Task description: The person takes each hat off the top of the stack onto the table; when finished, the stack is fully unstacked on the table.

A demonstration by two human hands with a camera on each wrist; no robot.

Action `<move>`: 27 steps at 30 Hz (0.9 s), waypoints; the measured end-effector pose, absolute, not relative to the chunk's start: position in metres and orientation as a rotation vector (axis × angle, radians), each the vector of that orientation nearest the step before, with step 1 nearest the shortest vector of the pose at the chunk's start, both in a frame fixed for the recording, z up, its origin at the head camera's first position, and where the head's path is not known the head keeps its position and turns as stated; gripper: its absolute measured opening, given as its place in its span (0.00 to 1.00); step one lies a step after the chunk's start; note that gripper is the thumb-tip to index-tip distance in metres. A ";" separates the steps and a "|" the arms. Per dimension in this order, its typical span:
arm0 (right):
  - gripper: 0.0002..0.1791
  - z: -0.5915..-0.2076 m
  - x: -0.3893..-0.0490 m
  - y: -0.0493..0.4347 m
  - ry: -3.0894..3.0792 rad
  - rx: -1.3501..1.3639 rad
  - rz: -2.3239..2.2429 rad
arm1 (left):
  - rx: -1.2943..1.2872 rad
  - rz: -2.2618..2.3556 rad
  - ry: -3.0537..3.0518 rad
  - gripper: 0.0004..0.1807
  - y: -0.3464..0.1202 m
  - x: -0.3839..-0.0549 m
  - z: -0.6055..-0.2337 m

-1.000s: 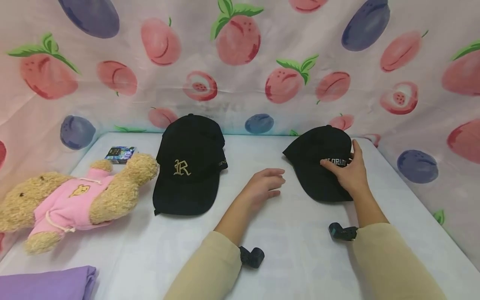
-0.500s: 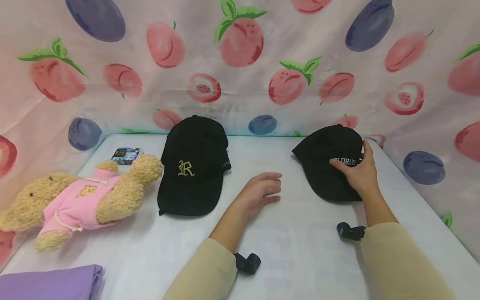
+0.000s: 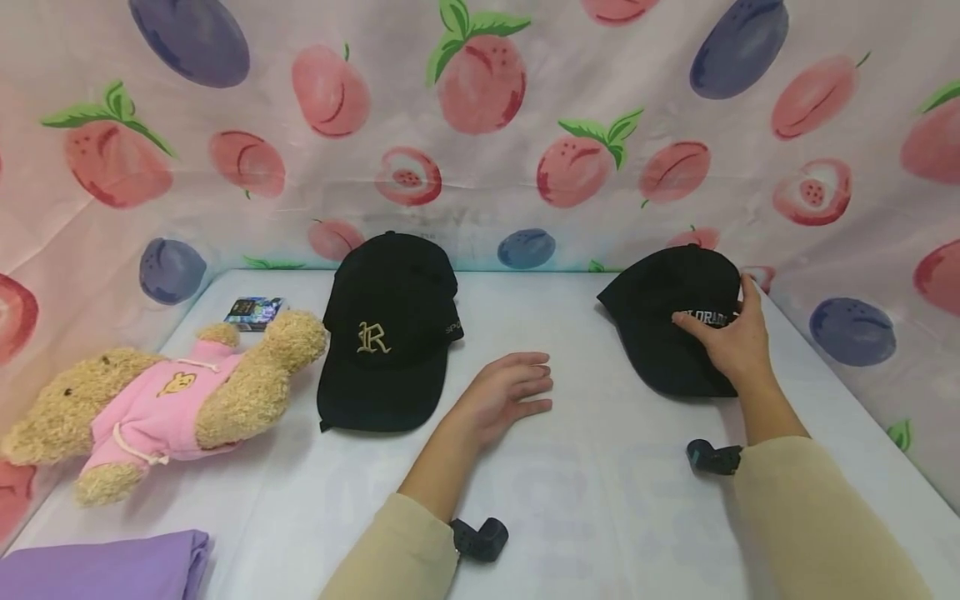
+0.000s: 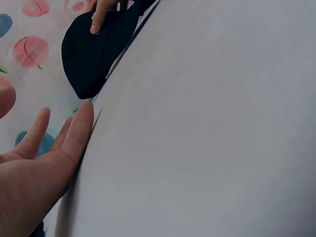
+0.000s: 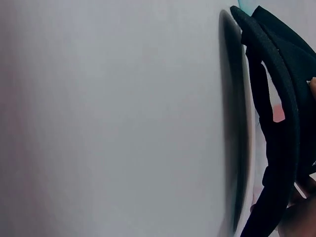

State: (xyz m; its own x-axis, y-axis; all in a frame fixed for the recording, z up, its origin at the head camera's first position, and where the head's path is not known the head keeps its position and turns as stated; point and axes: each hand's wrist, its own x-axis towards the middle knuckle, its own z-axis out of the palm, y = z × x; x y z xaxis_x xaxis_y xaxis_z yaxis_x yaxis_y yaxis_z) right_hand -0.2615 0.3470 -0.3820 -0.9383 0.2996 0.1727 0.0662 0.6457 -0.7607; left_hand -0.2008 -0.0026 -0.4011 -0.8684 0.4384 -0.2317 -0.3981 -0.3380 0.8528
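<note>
My right hand (image 3: pixel 731 337) grips a black baseball cap (image 3: pixel 645 333) with white lettering on its side, at the right of the table. The thumb lies across the lettering, and the other fingers are mostly hidden behind the crown. In the right wrist view, the cap's brim (image 5: pixel 284 84) and inner band face the tabletop, with a dark shadow alongside. My left hand (image 3: pixel 506 396) holds nothing; its fingers (image 4: pixel 79 128) are extended above the white surface between two caps. A second black cap (image 3: pixel 386 375) with a gold letter R lies left of that hand.
A plush bear (image 3: pixel 240 396) in pink clothes lies on the left of the white table (image 3: pixel 570 508). Behind it is a small blue patterned box (image 3: pixel 255 312). Folded purple cloth (image 3: pixel 105 571) occupies the front left corner. A fruit-print curtain (image 3: pixel 465 183) hangs along the back and sides.
My right hand has shifted the lettered cap a little to the right. The left hand has drawn slightly left, away from it. The gold-letter cap and the bear stay in place.
</note>
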 end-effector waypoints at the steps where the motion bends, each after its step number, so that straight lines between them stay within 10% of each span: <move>1: 0.64 -0.382 -0.262 0.347 -2.587 -0.300 1.178 | 0.052 2.222 1.392 0.28 -0.005 -0.200 -0.402; 27: 0.61 -0.387 -0.274 0.377 -2.616 -0.398 1.202 | 0.020 2.230 1.348 0.26 -0.024 -0.183 -0.405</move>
